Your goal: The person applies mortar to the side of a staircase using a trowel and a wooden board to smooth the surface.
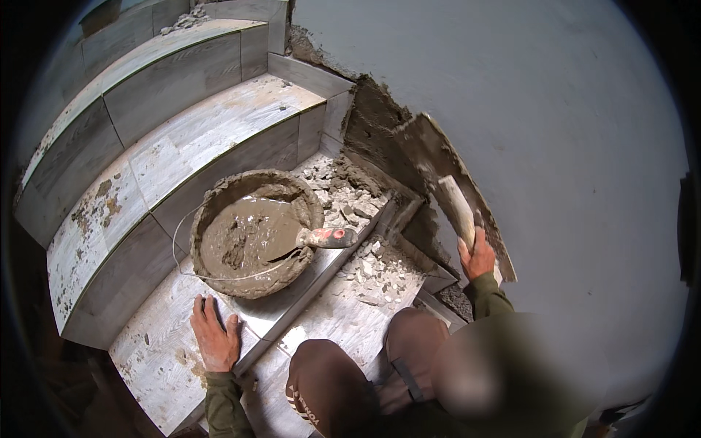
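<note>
Holding a brown-smeared float (445, 156) by its wooden handle (456, 203), the right hand (479, 255) has its grip clamped. Float is located at the grey wall (584, 146). Left hand (217, 339), fingers apart, rests on the tiled step (157, 350) near a bucket (197, 233) of wet mortar (248, 223) containing a trowel (330, 238).

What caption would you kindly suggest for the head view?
Right hand holds a float at the wall; left hand rests near a mortar bucket.

Left hand (216, 337) palm-down, thumb apart; right hand (478, 255) farther forward in a closed grip
</note>
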`<action>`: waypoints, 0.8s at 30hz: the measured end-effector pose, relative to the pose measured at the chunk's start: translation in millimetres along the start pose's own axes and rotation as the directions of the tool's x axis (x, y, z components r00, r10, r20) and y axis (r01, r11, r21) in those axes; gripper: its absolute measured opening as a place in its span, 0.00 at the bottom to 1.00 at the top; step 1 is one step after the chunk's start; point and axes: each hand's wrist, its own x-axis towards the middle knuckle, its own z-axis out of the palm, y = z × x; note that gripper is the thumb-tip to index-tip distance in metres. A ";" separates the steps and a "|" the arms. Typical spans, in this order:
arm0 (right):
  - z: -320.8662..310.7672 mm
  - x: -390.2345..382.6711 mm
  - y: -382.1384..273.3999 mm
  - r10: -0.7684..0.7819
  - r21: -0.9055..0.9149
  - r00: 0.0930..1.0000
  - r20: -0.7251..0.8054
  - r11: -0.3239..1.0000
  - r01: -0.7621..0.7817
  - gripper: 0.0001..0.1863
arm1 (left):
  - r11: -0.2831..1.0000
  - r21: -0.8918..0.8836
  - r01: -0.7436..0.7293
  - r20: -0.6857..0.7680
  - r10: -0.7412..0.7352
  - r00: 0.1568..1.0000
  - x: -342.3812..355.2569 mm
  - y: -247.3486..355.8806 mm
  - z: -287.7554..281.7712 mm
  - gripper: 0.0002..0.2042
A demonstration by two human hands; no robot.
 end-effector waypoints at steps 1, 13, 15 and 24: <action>-3.4 -6.8 4.3 0.016 -0.034 0.998 0.053 0.999 -0.014 0.23 | 1.000 0.003 -0.003 0.001 0.003 1.000 0.0 0.9 -0.4 0.31; 40.0 33.8 -19.1 -0.011 -0.076 0.982 0.190 0.997 0.026 0.23 | 1.000 0.006 0.004 -0.011 -0.004 1.000 0.9 -1.4 2.4 0.31; 37.4 43.7 -27.1 -0.014 -0.072 0.989 0.148 0.997 0.025 0.23 | 1.000 0.005 0.012 -0.008 -0.012 1.000 0.7 -1.8 0.7 0.31; 20.9 19.3 -15.8 -0.027 -0.126 0.977 0.211 0.991 0.055 0.24 | 1.000 0.019 0.021 0.003 -0.021 1.000 1.9 0.1 -0.8 0.32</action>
